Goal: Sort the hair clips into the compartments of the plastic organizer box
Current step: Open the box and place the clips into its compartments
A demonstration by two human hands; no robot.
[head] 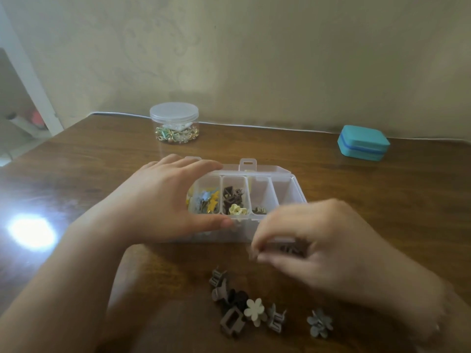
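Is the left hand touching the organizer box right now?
Touching. The head view shows the left hand gripping the organizer box at its left end, fingers over the far rim and thumb pressed against the near wall.

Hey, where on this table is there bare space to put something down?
Bare wood lies between the round jar and the teal case, behind the organizer box, and right of the box below the case. It is crowded in front, where loose hair clips lie by the right hand. The left hand holds the box.
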